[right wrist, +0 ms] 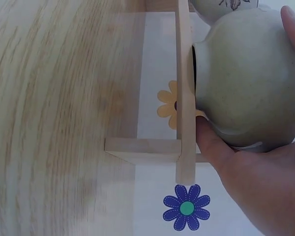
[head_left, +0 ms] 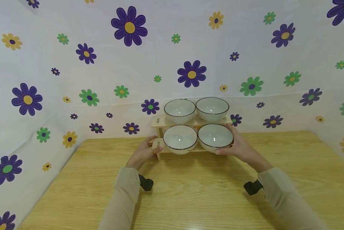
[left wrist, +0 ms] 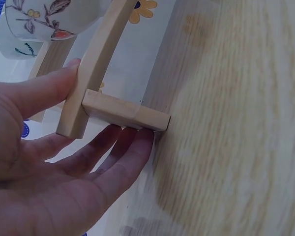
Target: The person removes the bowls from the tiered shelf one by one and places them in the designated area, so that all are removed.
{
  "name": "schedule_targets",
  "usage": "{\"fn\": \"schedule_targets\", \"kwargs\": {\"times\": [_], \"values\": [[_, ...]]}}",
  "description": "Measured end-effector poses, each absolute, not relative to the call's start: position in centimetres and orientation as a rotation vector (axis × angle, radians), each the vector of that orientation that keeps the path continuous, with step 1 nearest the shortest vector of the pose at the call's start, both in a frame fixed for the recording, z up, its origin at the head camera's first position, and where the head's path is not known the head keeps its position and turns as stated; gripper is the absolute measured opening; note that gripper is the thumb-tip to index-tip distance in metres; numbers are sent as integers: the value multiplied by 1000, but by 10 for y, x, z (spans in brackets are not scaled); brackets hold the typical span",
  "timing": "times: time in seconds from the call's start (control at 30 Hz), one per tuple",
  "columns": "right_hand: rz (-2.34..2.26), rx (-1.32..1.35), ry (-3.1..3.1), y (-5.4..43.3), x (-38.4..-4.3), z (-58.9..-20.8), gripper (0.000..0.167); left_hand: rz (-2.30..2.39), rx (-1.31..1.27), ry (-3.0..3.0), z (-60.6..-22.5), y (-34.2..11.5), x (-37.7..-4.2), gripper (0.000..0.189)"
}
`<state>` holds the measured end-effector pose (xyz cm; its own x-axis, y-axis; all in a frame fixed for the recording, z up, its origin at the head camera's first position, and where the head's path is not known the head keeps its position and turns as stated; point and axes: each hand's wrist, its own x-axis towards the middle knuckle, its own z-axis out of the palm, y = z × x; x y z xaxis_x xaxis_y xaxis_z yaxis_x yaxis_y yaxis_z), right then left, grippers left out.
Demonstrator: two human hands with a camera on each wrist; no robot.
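Note:
A two-tier wooden rack bears white bowls with dark rims, two on each tier. My left hand grips the left end of the lower tier. In the left wrist view its thumb lies on the shelf board, and its fingertips touch the rack's leg. My right hand holds the front right bowl by its right side, fingers spread round the wall. The bowl's foot is right at the shelf in the right wrist view. Beside it stands the front left bowl.
Behind are the back left bowl and back right bowl on the upper tier. The rack stands near the back edge of a wooden table. A white cloth with printed flowers hangs behind and at the sides.

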<state>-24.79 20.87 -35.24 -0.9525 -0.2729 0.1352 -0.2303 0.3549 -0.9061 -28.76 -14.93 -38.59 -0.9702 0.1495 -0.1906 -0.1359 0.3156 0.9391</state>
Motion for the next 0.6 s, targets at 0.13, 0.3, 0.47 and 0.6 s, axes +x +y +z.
{"fn": "schedule_targets", "kwargs": {"times": [0.13,0.3,0.47,0.6], "values": [[-1709,-468,2554,206,-249,-354,125,1712,18,2340,-385,-151,-287,70],[-1732,-482,2554,204,-249,-354,124,1715,11,2354,-384,-150,-286,70],[-1778,-473,2533,204,-248,-356,122,1718,-6,2348,-384,-148,-286,71],[-1813,-465,2521,204,-247,-358,120,1712,-12,2354,-385,-148,-286,71]]}}
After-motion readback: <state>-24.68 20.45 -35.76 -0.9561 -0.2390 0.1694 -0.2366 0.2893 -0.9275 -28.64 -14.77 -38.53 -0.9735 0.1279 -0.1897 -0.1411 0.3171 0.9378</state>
